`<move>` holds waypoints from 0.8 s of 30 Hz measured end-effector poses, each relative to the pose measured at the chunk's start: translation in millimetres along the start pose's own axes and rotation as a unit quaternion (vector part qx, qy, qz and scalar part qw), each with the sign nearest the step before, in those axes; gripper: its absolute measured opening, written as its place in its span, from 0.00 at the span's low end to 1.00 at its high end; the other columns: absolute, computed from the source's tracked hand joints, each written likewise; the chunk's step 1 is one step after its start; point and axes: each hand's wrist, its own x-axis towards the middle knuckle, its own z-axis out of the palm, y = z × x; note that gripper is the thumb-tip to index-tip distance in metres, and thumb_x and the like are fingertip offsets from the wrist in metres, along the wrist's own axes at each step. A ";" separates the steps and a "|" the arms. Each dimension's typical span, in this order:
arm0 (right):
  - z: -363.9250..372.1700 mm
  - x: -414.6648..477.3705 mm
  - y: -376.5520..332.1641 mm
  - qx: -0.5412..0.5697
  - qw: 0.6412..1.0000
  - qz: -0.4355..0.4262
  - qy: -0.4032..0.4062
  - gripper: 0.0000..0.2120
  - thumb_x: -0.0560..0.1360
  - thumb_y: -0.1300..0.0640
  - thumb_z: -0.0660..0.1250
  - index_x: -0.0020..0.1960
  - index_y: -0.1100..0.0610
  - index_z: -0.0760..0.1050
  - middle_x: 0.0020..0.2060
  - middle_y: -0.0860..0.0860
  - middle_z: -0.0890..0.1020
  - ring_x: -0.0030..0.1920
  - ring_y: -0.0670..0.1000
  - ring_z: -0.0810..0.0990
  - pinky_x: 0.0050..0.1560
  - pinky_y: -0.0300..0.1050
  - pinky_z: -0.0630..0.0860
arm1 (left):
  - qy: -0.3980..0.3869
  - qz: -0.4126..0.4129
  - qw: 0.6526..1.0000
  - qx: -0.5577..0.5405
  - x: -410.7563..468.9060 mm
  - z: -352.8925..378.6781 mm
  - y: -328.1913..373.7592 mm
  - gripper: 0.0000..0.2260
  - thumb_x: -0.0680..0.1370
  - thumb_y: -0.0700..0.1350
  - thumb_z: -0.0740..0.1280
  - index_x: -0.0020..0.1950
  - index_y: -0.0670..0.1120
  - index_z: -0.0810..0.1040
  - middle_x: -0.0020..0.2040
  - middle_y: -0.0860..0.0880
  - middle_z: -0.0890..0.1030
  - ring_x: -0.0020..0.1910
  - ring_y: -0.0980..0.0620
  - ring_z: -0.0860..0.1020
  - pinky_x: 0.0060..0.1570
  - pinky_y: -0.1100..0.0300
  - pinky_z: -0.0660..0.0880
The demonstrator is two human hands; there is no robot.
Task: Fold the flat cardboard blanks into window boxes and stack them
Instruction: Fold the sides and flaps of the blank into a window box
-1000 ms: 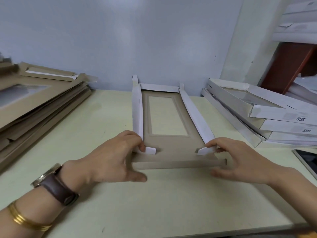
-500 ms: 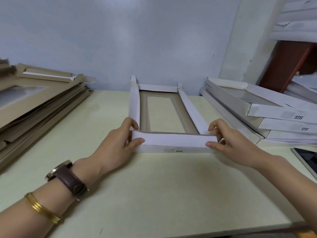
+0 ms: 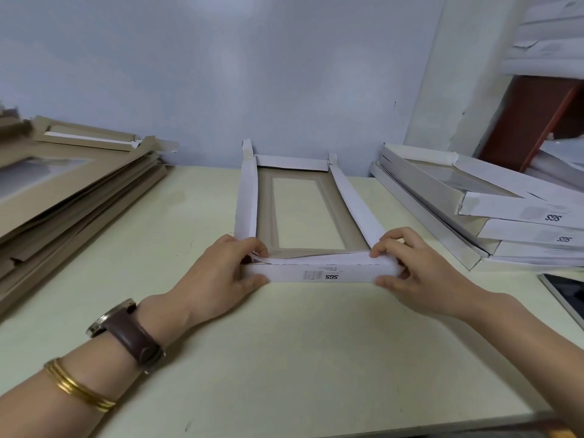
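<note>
White cardboard flap (image 3: 316, 274), flat a second ago, now stands folded up on the box (image 3: 303, 213). Left hand (image 3: 221, 273) and right hand (image 3: 420, 273) each pinch one end. The box lies left of the finished stack (image 3: 505, 222), almost ready for it.

White window box (image 3: 308, 216), walls upright, perhaps half-tucked.

Tally: 1 half-folded box (image 3: 303, 274); 2 hands, i.e. left hand (image 3: 221, 273) & right hand (image 3: 422, 275); 1 watch (image 3: 126, 330); 1 tablet (image 3: 565, 294); folded boxes (image 3: 505, 230) min. 3; flat blanks (image 3: 63, 191), 1 pile, qty uncountable.
</note>
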 end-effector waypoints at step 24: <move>0.1 7.7 -16.2 -0.144 0.987 -0.076 -0.011 0.03 0.78 0.55 0.64 0.51 0.52 0.74 0.42 0.44 0.73 0.44 0.47 0.70 0.44 0.42 0.65 | 0.033 0.116 0.978 0.173 -2.6 5.4 17.5 0.08 0.76 0.38 0.60 0.53 0.47 0.73 0.47 0.52 0.75 0.48 0.47 0.69 0.49 0.54 0.67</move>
